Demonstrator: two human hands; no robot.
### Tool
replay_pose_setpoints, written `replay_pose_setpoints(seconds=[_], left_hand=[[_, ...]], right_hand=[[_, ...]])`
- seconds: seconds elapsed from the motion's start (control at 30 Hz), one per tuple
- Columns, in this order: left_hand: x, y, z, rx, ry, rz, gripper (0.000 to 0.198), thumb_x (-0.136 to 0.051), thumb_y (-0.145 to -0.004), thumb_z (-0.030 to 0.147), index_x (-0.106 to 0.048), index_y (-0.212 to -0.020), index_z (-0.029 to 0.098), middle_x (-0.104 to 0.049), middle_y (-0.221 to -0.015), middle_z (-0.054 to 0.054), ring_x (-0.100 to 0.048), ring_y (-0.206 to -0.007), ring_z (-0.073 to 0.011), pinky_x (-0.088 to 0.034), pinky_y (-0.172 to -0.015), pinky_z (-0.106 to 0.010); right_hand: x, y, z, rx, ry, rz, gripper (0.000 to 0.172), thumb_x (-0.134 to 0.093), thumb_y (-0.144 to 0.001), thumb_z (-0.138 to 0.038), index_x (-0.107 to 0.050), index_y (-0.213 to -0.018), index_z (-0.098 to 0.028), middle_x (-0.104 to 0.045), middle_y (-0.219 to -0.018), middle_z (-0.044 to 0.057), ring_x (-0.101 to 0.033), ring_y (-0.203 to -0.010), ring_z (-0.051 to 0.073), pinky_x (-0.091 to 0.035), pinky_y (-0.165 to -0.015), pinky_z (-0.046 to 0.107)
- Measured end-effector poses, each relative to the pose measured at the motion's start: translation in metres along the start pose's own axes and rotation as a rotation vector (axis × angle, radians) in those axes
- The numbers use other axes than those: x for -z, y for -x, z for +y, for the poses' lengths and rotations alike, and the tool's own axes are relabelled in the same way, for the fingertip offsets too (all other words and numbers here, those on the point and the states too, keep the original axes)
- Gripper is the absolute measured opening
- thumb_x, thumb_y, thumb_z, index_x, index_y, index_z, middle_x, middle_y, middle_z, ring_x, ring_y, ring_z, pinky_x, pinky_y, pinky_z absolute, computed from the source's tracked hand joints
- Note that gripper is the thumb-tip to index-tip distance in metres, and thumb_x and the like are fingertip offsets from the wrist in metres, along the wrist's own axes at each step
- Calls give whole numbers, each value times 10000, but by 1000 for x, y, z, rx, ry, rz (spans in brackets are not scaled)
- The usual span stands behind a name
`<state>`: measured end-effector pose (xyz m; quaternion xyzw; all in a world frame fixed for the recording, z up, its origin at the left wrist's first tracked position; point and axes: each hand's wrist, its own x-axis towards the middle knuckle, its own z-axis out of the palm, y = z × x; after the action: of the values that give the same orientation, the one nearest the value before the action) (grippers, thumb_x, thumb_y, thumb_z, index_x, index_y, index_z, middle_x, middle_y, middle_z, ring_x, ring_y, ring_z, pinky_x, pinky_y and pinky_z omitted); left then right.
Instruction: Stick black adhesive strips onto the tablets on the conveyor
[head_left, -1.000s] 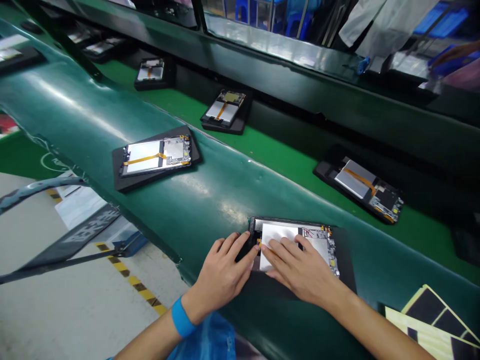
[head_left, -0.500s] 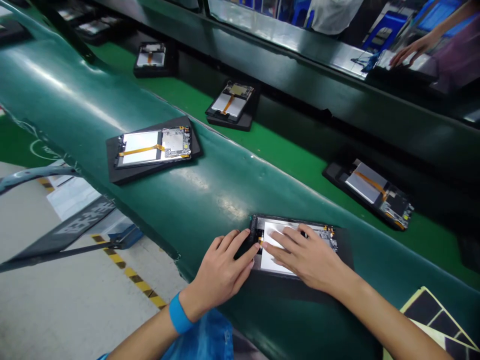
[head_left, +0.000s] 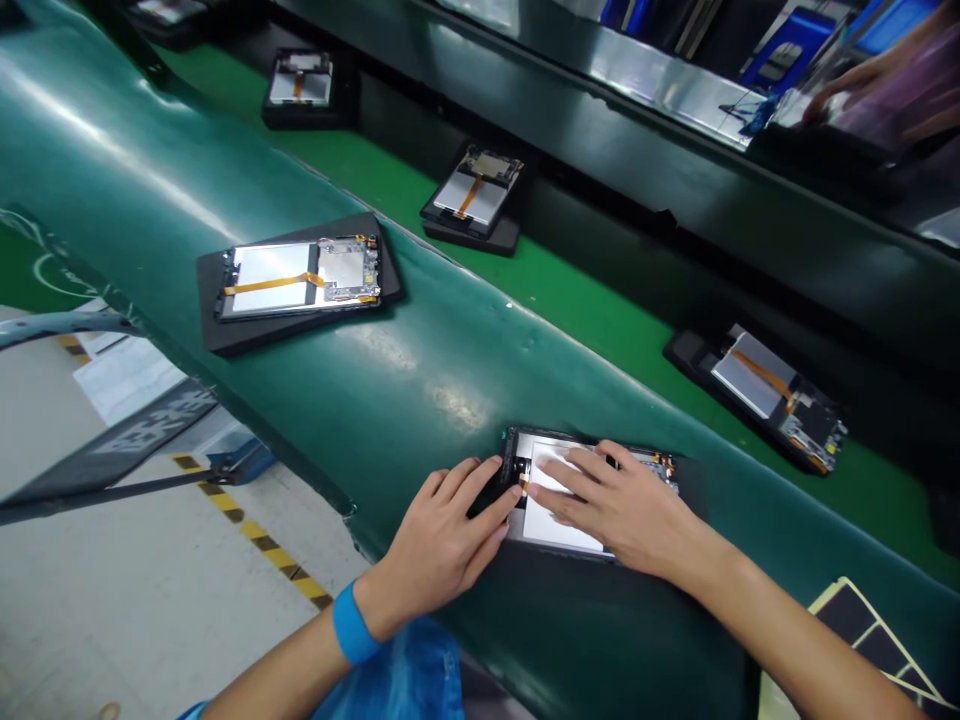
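An opened tablet (head_left: pixel 564 518) with a silver-white battery lies on a black foam pad at the front edge of the green bench. At its left end, the fingers of my left hand (head_left: pixel 450 530) are stretched out, one fingertip touching beside a short piece of orange ribbon cable (head_left: pixel 524 482). My right hand (head_left: pixel 619 510) lies spread over the battery, fingers apart, its palm hiding much of the tablet's right part. Some circuit board parts (head_left: pixel 664 465) show past its knuckles. Neither hand grips anything.
Another opened tablet (head_left: pixel 277 275) rests on foam on the green bench mat (head_left: pixel 420 400). Behind, tablets (head_left: pixel 472 195) (head_left: pixel 757 375) sit on a green conveyor belt (head_left: pixel 600 325). Black sticker sheets (head_left: pixel 862 625) lie at lower right. A co-worker's blurred hand (head_left: pixel 847 90) is across the line.
The tablets on the belt to the right have shifted slightly rightward in view, and my view has tilted a little. Both my hands stay at nearly the same places on the tablet.
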<state>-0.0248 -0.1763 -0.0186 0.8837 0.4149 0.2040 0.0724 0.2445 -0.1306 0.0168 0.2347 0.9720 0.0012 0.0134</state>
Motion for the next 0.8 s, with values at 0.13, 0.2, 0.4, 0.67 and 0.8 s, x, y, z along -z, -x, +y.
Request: replay_pose_setpoints(seconds=[0.13,0.2,0.4,0.67,0.8], left_hand=[[1,0,-1,-17,1,-18,353,-504,-972,208,-665,-1286,211,-601,-1354,-182,-595,-1155,-343,-496,-840,-432],[1,-1,-2,-31,-11,-32,378,-498,-967,203,-647,-1314,215,-595,-1353,-191,-596,-1148,-350,-494,-829,-437],[1,-3,-2,-39,-25,-47,385,-483,-961,202,-639,-1313,197,-596,-1341,-197,-600,-1132,-347,-490,-825,-440],[0,1,-4,-26,23,-22,349,-486,-989,232,-643,-1298,186,-598,-1357,-189,-594,-1148,-339,-484,-846,-439],[0,1,-5,-27,25,-22,349,-491,-982,231,-650,-1291,195,-601,-1354,-185,-593,-1155,-334,-481,-857,-435]], right_hand=[[3,0,2,3,-2,-6,519,-654,-921,-275,-544,-1428,-269,-620,-1426,46,-522,-1234,264,-358,-1009,435],[4,-1,4,-10,-1,-8,536,-664,-914,-270,-538,-1435,-278,-614,-1431,54,-532,-1232,267,-363,-1006,437],[4,-2,6,20,-22,-36,654,-705,-845,-222,-505,-1466,-264,-577,-1474,62,-512,-1262,281,-361,-1017,445],[6,-3,11,73,-26,-39,658,-683,-830,-193,-506,-1462,-245,-599,-1450,49,-499,-1246,276,-362,-1003,438],[5,-2,12,30,-5,-33,569,-602,-933,-208,-485,-1483,-292,-576,-1480,36,-512,-1243,260,-376,-992,432]])
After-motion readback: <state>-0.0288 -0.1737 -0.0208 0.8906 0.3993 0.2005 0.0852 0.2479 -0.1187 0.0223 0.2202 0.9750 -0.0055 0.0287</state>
